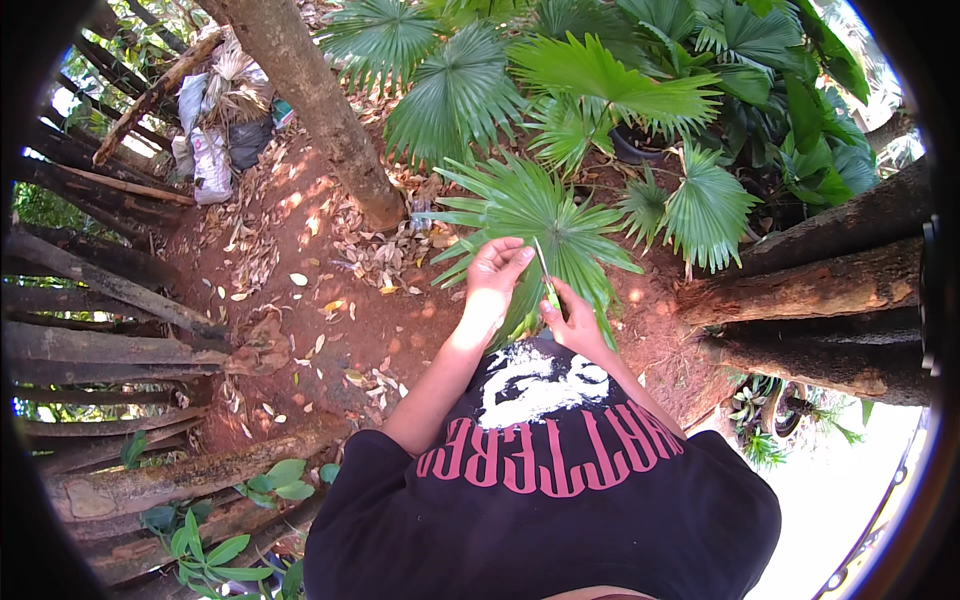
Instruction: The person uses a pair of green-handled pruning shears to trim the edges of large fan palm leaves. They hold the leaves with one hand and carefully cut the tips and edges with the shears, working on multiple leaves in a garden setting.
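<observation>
My right hand (574,315) grips the green handle of a slim metal cutting tool (546,274). Its pointed blade aims away from me; whether it is a knife or closed scissors is not plain. Just left of the blade is my left hand (491,277), thumb and fingertips brought close together. Anything thin pinched there is too small to make out. Under both hands spreads a large green fan palm leaf (559,225), its pleated segments fanning outward. The lower part of this leaf passes behind my right hand and reaches my dark printed shirt (540,517).
A tree trunk (322,112) rises ahead on the left. Stuffed sacks (214,165) lie beyond it. Wooden posts (112,349) line the left, and thick logs (810,281) stand right. More fan palms (457,94) grow ahead. Dry leaves (382,259) litter the reddish soil.
</observation>
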### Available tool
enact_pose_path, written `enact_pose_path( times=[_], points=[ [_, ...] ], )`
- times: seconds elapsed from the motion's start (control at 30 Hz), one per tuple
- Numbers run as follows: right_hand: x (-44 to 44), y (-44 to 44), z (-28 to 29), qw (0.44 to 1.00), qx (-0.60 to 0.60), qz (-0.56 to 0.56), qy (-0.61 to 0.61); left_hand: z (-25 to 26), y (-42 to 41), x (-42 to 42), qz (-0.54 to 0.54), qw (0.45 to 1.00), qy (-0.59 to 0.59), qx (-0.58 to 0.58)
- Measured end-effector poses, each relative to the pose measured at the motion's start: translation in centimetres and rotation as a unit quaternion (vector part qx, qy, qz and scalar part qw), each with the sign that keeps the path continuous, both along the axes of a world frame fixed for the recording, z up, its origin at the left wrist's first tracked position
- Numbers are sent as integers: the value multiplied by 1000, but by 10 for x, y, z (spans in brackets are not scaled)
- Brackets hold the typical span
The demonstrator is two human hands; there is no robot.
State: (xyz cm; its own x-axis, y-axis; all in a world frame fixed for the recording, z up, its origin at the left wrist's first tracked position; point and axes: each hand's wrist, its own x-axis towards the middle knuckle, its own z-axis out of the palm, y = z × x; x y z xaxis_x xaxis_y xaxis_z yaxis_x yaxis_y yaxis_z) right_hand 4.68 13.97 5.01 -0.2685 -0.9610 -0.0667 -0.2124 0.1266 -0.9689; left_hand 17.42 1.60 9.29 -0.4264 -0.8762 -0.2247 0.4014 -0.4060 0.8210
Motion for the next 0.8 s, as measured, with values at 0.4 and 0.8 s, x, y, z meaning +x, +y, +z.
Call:
enact_pose_path(
  times=[0.4,0.8],
  points=[
    [1,0,12,997,-42,-66,-25,-8,2,-5,10,999,36,-24],
    [1,-5,28,964,-89,-45,-244,-4,1,2,40,998,9,-56]
  ],
)
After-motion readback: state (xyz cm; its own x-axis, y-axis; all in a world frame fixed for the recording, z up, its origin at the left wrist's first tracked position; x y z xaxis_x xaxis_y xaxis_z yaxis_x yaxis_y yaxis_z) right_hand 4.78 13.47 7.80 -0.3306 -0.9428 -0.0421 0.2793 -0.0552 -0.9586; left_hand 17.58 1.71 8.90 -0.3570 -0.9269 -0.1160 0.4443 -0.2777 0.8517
